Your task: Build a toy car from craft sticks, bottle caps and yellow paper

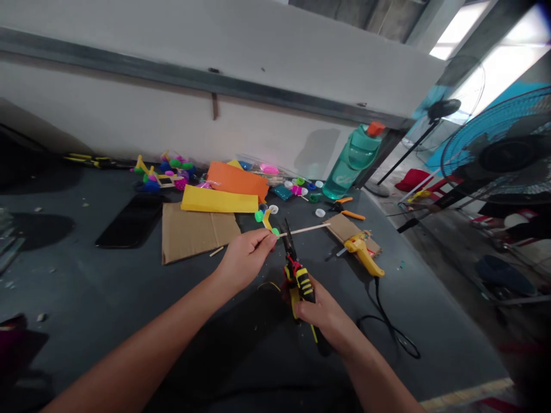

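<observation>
My left hand [245, 258] pinches a small craft piece with green bottle caps [259, 216] and a bent yellow strip [267, 219]. From its fingertips a thin wooden stick [307, 229] runs out to the right. My right hand [321, 310] is wrapped round the black and yellow handles of a pair of pliers [306, 284]. The dark jaws of the pliers are at the stick, close to the green cap by my left fingers. Whether the jaws bite into the stick is too small to tell.
Cardboard [193, 232], yellow paper [219, 201] and orange paper [236, 179] lie beyond my left hand, with a phone [131, 222] farther left. On the right are a yellow glue gun [365, 256] with its cord, orange-handled pliers [350, 214] and a teal bottle [350, 163]. A fan [503, 152] stands past the table edge.
</observation>
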Motion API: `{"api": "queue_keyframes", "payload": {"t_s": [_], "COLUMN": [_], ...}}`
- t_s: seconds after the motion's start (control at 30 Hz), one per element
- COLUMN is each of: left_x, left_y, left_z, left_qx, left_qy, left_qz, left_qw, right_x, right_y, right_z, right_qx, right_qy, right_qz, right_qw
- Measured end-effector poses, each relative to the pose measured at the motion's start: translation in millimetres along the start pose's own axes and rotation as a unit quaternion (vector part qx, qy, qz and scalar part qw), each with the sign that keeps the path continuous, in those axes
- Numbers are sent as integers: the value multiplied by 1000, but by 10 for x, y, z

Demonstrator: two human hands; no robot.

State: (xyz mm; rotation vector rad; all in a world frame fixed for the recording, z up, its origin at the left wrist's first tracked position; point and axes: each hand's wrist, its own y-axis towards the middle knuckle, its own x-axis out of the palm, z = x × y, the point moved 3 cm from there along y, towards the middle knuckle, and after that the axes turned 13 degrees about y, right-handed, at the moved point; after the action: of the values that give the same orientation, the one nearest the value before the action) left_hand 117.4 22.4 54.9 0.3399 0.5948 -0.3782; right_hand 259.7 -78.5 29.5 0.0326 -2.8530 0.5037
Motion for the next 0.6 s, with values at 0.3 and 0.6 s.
{"api": "queue_keyframes", "payload": {"t_s": [0.3,0.6], "left_x": [-64,-24], "left_y": [8,5], "left_z": [-32,-19], "left_qx": [-28,-23], "left_qy": [-33,-38], "left_qz": [4,1], "left_qw": [999,999], "right_x": [-34,-75], "right_y": [-35,-53], "right_z": [114,125], "right_qx": [7,16], "right_qy": [-21,-25], "right_qz": [-12,-44], "right_qw": [1000,999]}}
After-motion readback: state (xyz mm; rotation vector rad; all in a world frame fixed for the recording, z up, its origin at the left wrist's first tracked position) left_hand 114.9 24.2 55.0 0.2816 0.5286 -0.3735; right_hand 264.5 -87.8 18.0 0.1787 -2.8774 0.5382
